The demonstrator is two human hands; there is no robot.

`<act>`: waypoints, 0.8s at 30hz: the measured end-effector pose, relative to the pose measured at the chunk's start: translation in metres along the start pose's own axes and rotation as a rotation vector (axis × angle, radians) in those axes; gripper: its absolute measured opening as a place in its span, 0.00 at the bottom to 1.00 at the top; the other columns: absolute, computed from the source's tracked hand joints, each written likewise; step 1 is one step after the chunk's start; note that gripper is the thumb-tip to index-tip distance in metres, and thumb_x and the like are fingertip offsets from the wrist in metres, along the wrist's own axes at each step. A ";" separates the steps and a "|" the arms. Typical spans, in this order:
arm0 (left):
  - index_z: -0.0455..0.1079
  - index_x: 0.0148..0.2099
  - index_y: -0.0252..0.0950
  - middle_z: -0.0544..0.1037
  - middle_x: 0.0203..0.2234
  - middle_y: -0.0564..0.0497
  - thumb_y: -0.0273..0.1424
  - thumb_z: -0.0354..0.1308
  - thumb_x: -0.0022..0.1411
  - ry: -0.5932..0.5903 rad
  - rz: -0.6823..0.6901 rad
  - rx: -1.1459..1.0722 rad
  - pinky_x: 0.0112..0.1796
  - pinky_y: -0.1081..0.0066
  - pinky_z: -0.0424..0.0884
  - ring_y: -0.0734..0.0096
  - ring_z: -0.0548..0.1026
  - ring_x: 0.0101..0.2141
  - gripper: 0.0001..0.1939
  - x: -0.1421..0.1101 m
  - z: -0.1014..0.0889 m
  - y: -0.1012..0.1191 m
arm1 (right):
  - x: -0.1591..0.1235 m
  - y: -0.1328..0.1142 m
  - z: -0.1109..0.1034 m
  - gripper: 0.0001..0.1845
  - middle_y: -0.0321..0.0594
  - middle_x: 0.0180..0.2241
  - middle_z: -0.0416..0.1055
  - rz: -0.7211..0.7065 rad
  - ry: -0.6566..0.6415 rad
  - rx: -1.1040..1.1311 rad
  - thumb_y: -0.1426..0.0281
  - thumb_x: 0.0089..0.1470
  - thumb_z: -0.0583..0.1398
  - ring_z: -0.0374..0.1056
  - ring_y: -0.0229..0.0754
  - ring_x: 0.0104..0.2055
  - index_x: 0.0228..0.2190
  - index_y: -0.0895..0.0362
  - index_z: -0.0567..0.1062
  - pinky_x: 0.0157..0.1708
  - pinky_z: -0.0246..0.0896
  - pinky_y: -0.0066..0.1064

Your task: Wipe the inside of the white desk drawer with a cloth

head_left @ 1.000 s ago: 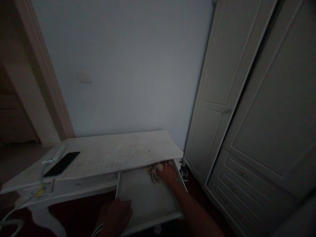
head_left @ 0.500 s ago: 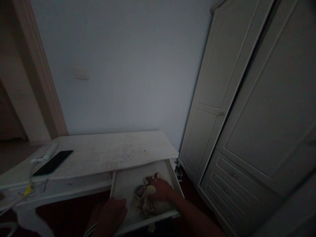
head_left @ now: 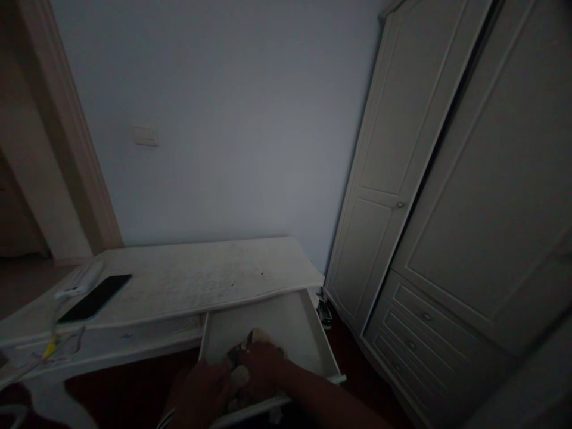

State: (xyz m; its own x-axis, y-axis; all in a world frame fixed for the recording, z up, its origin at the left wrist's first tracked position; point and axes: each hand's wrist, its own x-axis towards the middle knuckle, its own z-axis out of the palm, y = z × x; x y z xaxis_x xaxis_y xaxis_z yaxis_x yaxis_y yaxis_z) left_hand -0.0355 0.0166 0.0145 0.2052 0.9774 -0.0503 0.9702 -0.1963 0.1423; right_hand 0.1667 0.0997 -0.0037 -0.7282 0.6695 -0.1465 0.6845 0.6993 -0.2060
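My left hand (head_left: 199,387) is at the near left side of the drawer (head_left: 292,316), right by the cloth (head_left: 258,335). It is too dark to tell if its grip is open or closed. My right hand (head_left: 263,364) has its grip closed on the cloth, low inside the drawer, near its front. The drawer sticks out from under the surface (head_left: 201,271). On the left end of the surface, I see a black phone (head_left: 95,298) next to a white box (head_left: 81,281). A shoe (head_left: 325,314) is on the red floor (head_left: 357,357), between the drawer and the big closet (head_left: 373,232). Behind the surface is the blue wall (head_left: 232,131), with a switch (head_left: 145,136) on it.
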 end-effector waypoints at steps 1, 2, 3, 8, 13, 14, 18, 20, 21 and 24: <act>0.80 0.43 0.45 0.86 0.40 0.49 0.32 0.48 0.72 0.006 0.001 -0.001 0.47 0.63 0.67 0.57 0.80 0.45 0.17 0.000 0.001 0.000 | 0.007 -0.006 0.002 0.35 0.49 0.48 0.82 -0.007 0.009 -0.008 0.46 0.46 0.70 0.79 0.64 0.49 0.52 0.49 0.78 0.45 0.75 0.51; 0.80 0.43 0.45 0.86 0.40 0.50 0.32 0.48 0.73 0.008 0.001 -0.001 0.47 0.62 0.67 0.58 0.80 0.45 0.17 0.001 0.003 0.000 | 0.014 -0.011 0.003 0.34 0.50 0.47 0.82 -0.014 0.029 -0.012 0.46 0.47 0.70 0.79 0.64 0.48 0.51 0.50 0.78 0.44 0.76 0.51; 0.80 0.42 0.44 0.86 0.40 0.50 0.32 0.48 0.73 0.008 0.004 0.000 0.47 0.62 0.67 0.58 0.80 0.44 0.17 0.001 0.004 0.000 | 0.020 -0.017 0.004 0.33 0.51 0.46 0.82 -0.019 0.056 -0.013 0.46 0.48 0.69 0.80 0.64 0.47 0.50 0.51 0.79 0.43 0.76 0.51; 0.79 0.40 0.45 0.85 0.39 0.51 0.27 0.53 0.68 0.032 -0.021 -0.016 0.45 0.66 0.68 0.61 0.80 0.44 0.13 0.000 0.004 0.001 | 0.046 -0.037 -0.004 0.26 0.53 0.46 0.82 -0.041 0.069 -0.052 0.56 0.50 0.70 0.80 0.63 0.45 0.49 0.55 0.78 0.41 0.77 0.51; 0.79 0.41 0.44 0.84 0.41 0.49 0.27 0.53 0.68 0.057 -0.017 -0.007 0.49 0.64 0.67 0.59 0.79 0.47 0.13 -0.001 0.008 -0.002 | 0.064 -0.046 -0.014 0.29 0.54 0.48 0.81 -0.022 0.066 -0.067 0.62 0.50 0.70 0.80 0.64 0.46 0.54 0.53 0.76 0.39 0.77 0.52; 0.79 0.41 0.44 0.84 0.41 0.49 0.28 0.53 0.68 0.057 -0.010 -0.005 0.49 0.64 0.67 0.59 0.79 0.46 0.13 0.000 0.010 -0.003 | 0.066 -0.047 -0.016 0.28 0.54 0.47 0.81 -0.008 0.066 -0.061 0.62 0.52 0.69 0.80 0.64 0.46 0.54 0.53 0.76 0.40 0.77 0.53; 0.78 0.39 0.45 0.84 0.38 0.50 0.30 0.54 0.68 0.066 0.001 -0.030 0.47 0.65 0.67 0.60 0.78 0.45 0.10 0.002 0.015 -0.008 | 0.075 -0.047 -0.024 0.24 0.53 0.48 0.81 0.040 0.089 -0.025 0.58 0.56 0.67 0.79 0.64 0.48 0.53 0.51 0.78 0.42 0.76 0.55; 0.77 0.38 0.45 0.84 0.37 0.51 0.30 0.54 0.68 0.056 0.002 -0.015 0.45 0.66 0.67 0.61 0.78 0.44 0.11 0.002 0.014 -0.008 | 0.078 -0.046 -0.027 0.30 0.53 0.49 0.80 0.069 0.104 -0.004 0.53 0.52 0.69 0.79 0.65 0.49 0.54 0.50 0.77 0.42 0.76 0.56; 0.77 0.38 0.44 0.84 0.37 0.51 0.29 0.53 0.69 0.056 -0.001 -0.005 0.45 0.66 0.67 0.61 0.78 0.44 0.11 0.001 0.013 -0.006 | 0.080 -0.046 -0.029 0.34 0.53 0.50 0.80 0.090 0.122 0.015 0.51 0.50 0.70 0.78 0.66 0.49 0.55 0.49 0.76 0.43 0.75 0.56; 0.77 0.38 0.45 0.84 0.39 0.50 0.27 0.53 0.68 0.082 -0.018 -0.018 0.46 0.66 0.67 0.61 0.79 0.45 0.12 -0.002 0.007 -0.002 | 0.083 -0.045 -0.032 0.37 0.53 0.51 0.79 0.190 0.200 0.077 0.49 0.46 0.70 0.77 0.65 0.51 0.56 0.49 0.76 0.46 0.74 0.56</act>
State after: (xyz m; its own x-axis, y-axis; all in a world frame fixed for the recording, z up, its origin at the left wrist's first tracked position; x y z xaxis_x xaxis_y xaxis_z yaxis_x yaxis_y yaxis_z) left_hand -0.0373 0.0145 0.0073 0.1761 0.9840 0.0280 0.9709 -0.1783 0.1599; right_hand 0.0770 0.1318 0.0248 -0.5608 0.8280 0.0024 0.7975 0.5409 -0.2671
